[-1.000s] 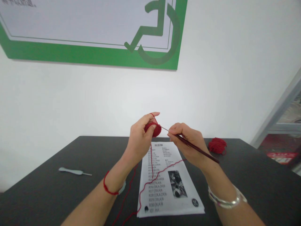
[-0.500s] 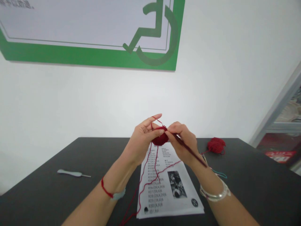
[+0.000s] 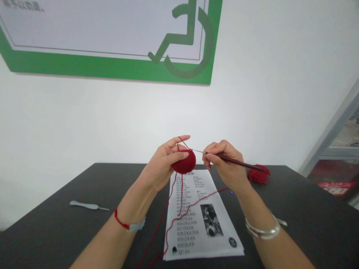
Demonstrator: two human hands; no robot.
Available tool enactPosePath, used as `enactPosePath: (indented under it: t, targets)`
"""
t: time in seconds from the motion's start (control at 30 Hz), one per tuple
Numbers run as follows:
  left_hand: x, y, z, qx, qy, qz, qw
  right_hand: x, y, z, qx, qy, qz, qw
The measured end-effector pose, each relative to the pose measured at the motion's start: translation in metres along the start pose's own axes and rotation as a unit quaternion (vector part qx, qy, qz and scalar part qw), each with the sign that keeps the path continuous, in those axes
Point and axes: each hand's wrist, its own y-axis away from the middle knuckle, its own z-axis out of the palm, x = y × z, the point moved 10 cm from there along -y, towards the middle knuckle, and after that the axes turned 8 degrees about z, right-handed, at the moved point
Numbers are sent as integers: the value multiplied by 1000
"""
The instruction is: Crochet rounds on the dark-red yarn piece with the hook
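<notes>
My left hand (image 3: 165, 158) pinches a round, dark red crochet piece (image 3: 185, 163) between thumb and fingers. A strand of red yarn (image 3: 183, 142) loops over its raised index finger and runs down to the top edge of the piece. In my right hand (image 3: 226, 160) is a crochet hook (image 3: 238, 162) with a dark reddish handle. Its thin metal shaft points left, and the tip touches the upper right edge of the piece. Two red strands hang below the piece across a printed sheet (image 3: 193, 239).
A ball of red yarn (image 3: 256, 175) lies on the dark table (image 3: 134, 246) behind my right hand. To the left rests a grey-handled hook (image 3: 86, 205). The white wall stands behind, with a green-framed sign (image 3: 112, 67). Shelving is at the far right.
My right hand has moved right, away from the left, and the hook has swung to a flatter angle with its metal shaft now showing. My left hand and the piece have shifted slightly left.
</notes>
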Motion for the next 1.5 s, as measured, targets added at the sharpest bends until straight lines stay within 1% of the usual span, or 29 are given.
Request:
enactPosePath:
  t: [0.1,0.23,0.37,0.53,0.67,0.73,0.77,0.83,0.9,0.93,1.0,1.07,1.13,1.23,1.3,1.4,1.5]
  targets:
    - [1,0,1,-23,-24,-7,999,-3,2,-1,-4,26,6,1000]
    - [2,1,2,-44,-47,-24,998,-8,3,1,-29,38,16,999]
    - [2,3,1,-57,-60,-50,995,-6,4,2,-56,11,48,997]
    - [-4,5,2,-99,-86,-86,988,-1,5,3,-102,-23,80,991]
    - [-8,6,3,-127,-82,-105,983,5,4,6,-132,-87,108,981]
    - [-8,6,5,-131,-93,-95,982,9,3,10,-147,-143,130,970]
    - [-6,5,6,-124,-105,-77,984,12,2,13,-150,-171,145,963]
    - [0,2,6,-88,-136,-18,987,20,0,18,-141,-217,175,950]
    - [12,1,4,-29,-160,64,985,26,-1,20,-108,-242,195,944]
    - [15,1,4,-2,-169,94,981,28,-1,19,-84,-245,197,946]
    - [15,2,7,15,-161,113,980,28,-2,15,-29,-232,183,955]
    - [11,2,9,15,-141,108,984,23,-1,10,12,-206,158,966]
    - [8,1,10,5,-118,94,989,19,-2,7,28,-180,133,974]
    - [3,2,11,-8,-77,69,995,19,-3,6,17,-154,116,981]
    - [-2,3,11,-2,-48,52,998,24,-3,7,8,-145,119,982]
    - [-11,4,13,6,-12,20,1000,30,-2,5,12,-126,120,985]
    - [-16,6,13,14,-1,5,1000,29,-2,5,3,-100,98,990]
